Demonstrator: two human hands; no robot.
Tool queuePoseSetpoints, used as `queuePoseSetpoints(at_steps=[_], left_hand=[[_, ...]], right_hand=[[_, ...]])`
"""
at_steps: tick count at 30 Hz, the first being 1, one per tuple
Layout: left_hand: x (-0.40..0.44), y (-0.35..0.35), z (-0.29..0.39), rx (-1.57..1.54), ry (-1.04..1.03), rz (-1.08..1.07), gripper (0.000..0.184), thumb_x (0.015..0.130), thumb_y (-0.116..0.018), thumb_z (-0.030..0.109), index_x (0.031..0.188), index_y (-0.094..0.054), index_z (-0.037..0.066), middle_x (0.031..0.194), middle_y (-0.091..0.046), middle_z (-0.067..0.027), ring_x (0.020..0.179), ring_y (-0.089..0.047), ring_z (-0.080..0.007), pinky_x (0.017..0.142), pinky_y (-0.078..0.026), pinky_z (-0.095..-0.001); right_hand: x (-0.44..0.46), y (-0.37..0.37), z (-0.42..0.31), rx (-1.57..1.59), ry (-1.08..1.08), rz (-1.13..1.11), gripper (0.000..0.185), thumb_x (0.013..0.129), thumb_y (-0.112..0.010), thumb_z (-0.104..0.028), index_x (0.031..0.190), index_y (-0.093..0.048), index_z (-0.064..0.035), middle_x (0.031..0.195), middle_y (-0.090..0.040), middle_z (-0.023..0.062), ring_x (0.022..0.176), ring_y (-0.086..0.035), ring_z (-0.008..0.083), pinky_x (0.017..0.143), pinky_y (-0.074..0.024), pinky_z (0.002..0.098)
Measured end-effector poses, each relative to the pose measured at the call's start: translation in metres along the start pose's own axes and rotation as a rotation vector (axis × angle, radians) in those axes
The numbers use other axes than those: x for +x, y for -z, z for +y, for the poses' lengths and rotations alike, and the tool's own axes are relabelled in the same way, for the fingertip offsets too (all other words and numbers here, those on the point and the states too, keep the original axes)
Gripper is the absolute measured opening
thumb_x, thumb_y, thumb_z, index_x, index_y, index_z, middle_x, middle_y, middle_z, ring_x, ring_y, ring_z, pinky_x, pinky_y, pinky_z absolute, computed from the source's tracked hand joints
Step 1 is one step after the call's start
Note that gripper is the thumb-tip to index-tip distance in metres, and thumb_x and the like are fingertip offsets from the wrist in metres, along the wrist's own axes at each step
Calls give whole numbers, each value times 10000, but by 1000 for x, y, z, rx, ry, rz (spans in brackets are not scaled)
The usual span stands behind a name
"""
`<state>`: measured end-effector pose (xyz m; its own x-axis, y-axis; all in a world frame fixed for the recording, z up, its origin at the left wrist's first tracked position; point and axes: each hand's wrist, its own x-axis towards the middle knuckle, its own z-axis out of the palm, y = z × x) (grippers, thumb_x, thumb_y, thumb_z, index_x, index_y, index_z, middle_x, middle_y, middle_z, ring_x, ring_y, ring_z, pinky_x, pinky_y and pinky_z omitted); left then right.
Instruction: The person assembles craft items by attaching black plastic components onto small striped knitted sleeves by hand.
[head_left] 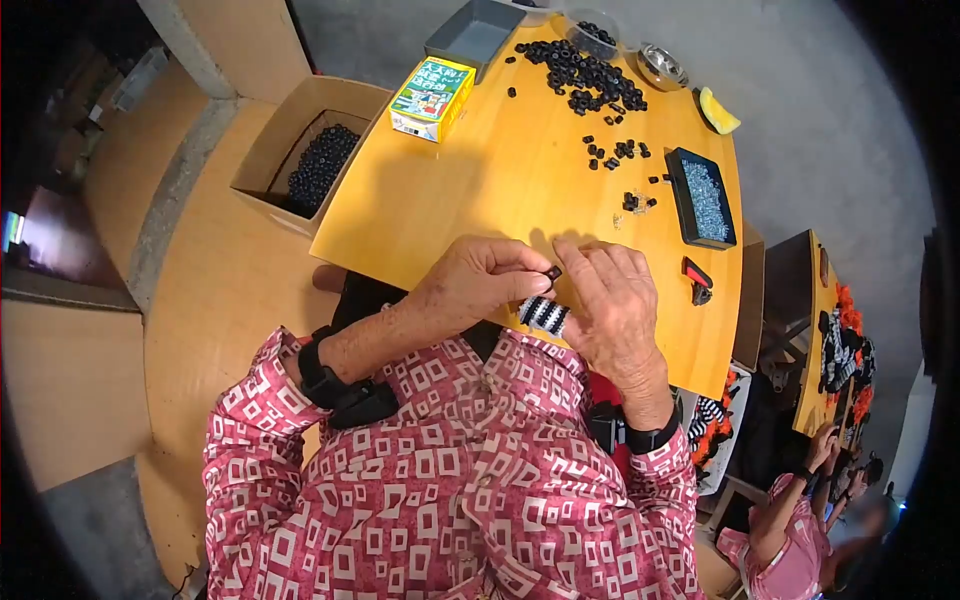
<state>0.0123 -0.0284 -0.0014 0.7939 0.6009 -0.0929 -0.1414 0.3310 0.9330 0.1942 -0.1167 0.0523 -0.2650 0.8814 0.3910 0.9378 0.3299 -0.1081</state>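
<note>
My left hand (pixel 485 280) pinches a small black piece (pixel 552 273) between thumb and fingertips, above the front edge of the wooden table (pixel 430 220). Just right of it is my right hand (pixel 612 305), palm down, its fingers bent and close together. A black-and-white striped band (pixel 543 315) sits at the thumb side of my right hand, below the black piece. Whether the right fingers grip anything else is hidden.
Loose black pieces (pixel 590 80) lie at the table's back, near a yellow-green box (pixel 433 98). A black tray (pixel 720 235) of small clear pieces and a red-black tool (pixel 698 280) are rightward. A cardboard box (pixel 262 160) stands left. Another person (pixel 790 530) works lower right.
</note>
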Motion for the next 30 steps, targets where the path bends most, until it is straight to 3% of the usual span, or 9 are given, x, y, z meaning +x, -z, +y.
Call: queuePoseSetpoints(at_steps=[10, 16, 18, 25, 27, 30], left_hand=[[-1, -1, -2, 118, -12, 8, 242, 950, -666, 138, 1137, -674, -16, 929, -653, 23, 822, -559, -32, 706, -476, -205], [-3, -3, 2, 196, 23, 57, 214, 936, -674, 127, 1092, -688, -19, 903, -658, 23, 813, -564, -34, 703, -478, -207], [-2, -3, 0, 127, 4, 65, 195, 904, -685, 116, 1007, -699, -50, 880, -694, -35, 834, -618, -66, 739, -506, -223], [-1, -1, -2, 146, -21, 56, 192, 905, -677, 122, 994, -704, -46, 873, -693, -31, 810, -616, -74, 741, -503, -232], [0, -2, -3, 172, -103, 87, 189, 909, -662, 110, 1034, -659, -31, 855, -689, -44, 798, -610, -73, 719, -496, -236], [-2, 0, 4, 200, -39, 59, 201, 910, -647, 89, 1073, -579, -7, 815, -672, -49, 776, -597, -71, 682, -477, -235]], right_hand=[[2, -6, 2, 11, 71, -24, 515, 640, -708, -95, 1126, -610, 44, 878, -594, 133, 897, -582, 312, 847, -450, 420], [3, -8, 2, -2, 111, -45, 341, 666, -693, -118, 964, -592, 13, 824, -577, 130, 854, -582, 301, 839, -455, 421], [3, -11, 5, -1, 166, -21, 224, 707, -664, -139, 867, -557, -25, 784, -559, 125, 814, -577, 290, 811, -457, 410], [4, -15, 12, 16, 216, -17, 151, 731, -632, -128, 802, -526, -48, 720, -521, 111, 745, -557, 278, 745, -450, 390], [5, -17, 14, 26, 212, -11, 143, 727, -630, -117, 795, -524, -49, 704, -512, 107, 737, -556, 278, 743, -451, 391], [6, -17, 13, 43, 235, 3, 142, 717, -634, -109, 787, -524, -51, 699, -506, 107, 738, -554, 279, 736, -451, 392]])
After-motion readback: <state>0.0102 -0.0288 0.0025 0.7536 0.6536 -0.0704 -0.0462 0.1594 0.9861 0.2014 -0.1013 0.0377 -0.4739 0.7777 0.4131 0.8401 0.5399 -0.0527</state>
